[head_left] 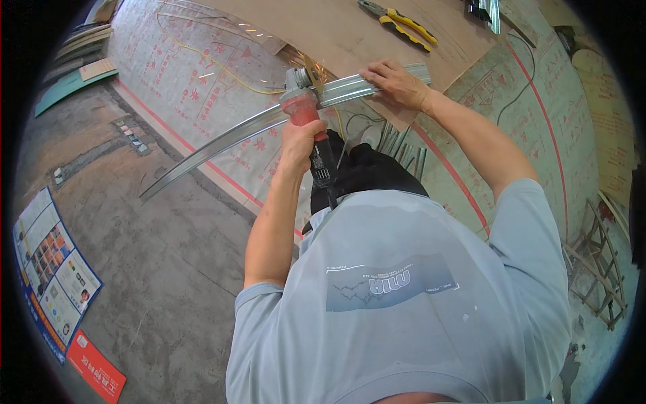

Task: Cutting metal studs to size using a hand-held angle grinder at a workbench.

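Note:
An angle grinder (322,160), red at the head with a black body, is gripped in my left hand (301,143). Its disc (313,73) stands edge-on at a long silver metal channel (229,137), and orange sparks spray out beyond it. The channel runs from the board out over the floor at the left, appearing curved. Near its right end, my right hand (396,84) is closed over the metal, pressing it at the front edge of a wooden board (303,25). The exact contact between disc and channel is partly hidden by the grinder's head.
Yellow-handled pliers (402,27) lie on the board. More metal channels (402,145) rest below it, beside my legs. A yellow cord (222,75) crosses the printed floor sheeting (151,64). Sign boards (57,262) lie at the left, and a wooden frame (599,266) stands at the right.

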Available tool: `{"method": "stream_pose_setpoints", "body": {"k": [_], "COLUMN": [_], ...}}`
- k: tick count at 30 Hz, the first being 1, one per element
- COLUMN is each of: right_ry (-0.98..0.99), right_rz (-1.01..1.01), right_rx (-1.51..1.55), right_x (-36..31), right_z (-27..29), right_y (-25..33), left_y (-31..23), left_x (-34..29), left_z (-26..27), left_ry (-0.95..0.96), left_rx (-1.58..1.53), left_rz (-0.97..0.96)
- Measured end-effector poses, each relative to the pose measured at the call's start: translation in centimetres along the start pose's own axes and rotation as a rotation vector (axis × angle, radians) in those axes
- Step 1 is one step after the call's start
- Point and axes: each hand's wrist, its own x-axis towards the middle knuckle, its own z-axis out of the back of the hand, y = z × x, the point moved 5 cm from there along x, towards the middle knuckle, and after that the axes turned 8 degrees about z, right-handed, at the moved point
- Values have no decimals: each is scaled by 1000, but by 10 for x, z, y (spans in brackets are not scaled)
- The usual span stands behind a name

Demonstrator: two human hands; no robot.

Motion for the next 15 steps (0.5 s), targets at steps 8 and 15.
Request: {"method": "stream_pose_setpoints", "body": {"k": [8,15], "right_ry": [-29,8], "right_rz": [6,-14], "right_rx": [15,35], "right_x": [-2,-2], "right_z": [-2,-1], "right_y": [-2,-3], "left_y": [2,9], "left_x": [1,1], "left_z": [0,-2], "left_ry": [-8,25], "left_rx": [3,32], "left_rz": [19,-17]}}
